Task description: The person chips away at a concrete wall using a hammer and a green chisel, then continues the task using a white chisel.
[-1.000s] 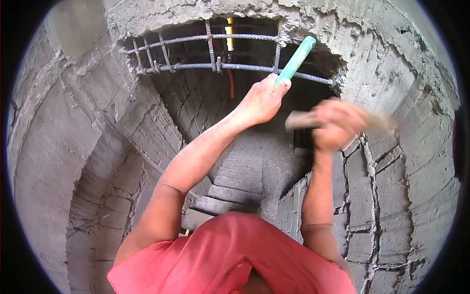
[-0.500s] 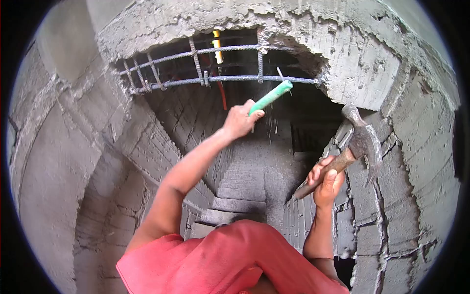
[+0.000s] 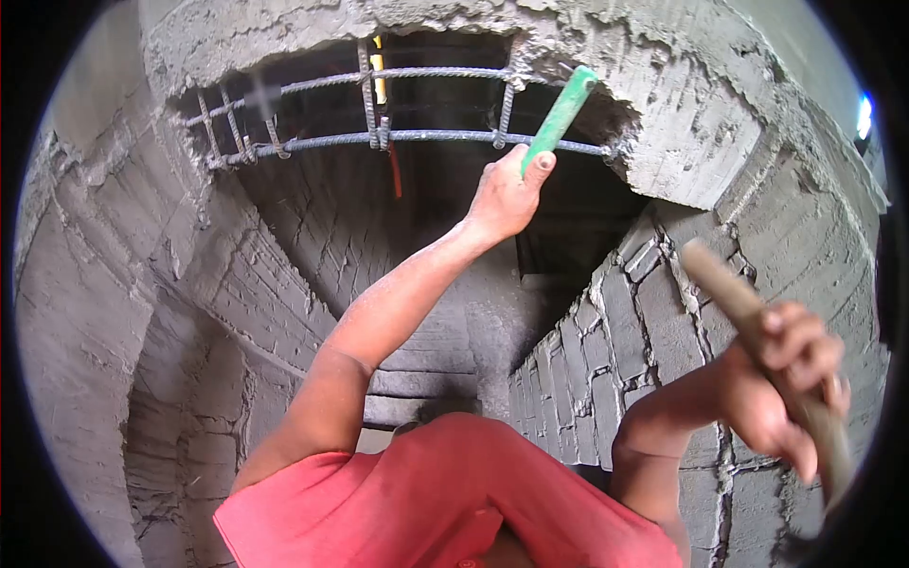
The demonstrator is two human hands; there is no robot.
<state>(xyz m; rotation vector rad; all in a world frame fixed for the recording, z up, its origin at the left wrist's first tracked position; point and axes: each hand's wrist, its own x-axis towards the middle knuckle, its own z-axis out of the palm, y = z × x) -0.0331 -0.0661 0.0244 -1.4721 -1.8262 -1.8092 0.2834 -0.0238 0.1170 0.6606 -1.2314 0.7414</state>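
Overhead, the left hand [image 3: 507, 194] closes tight around the lower end of a green chisel [image 3: 561, 114], whose shaft rises up and right from the fist to the broken concrete edge [image 3: 682, 123] beside exposed rebar [image 3: 426, 137]. Nearer, at right, the right hand [image 3: 781, 388] wraps fully around a wooden hammer handle [image 3: 724, 284] before the block wall [image 3: 606, 350]; the hammer's head is out of view.

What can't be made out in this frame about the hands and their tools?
- Head view, wooden handle in the right hand: lower end cut off by the dark lens rim, and motion-blurred.
- Head view, green tool in the left hand: lower end hidden in the fist; contact with the concrete is unclear.
- Behind the rebar: too dark.
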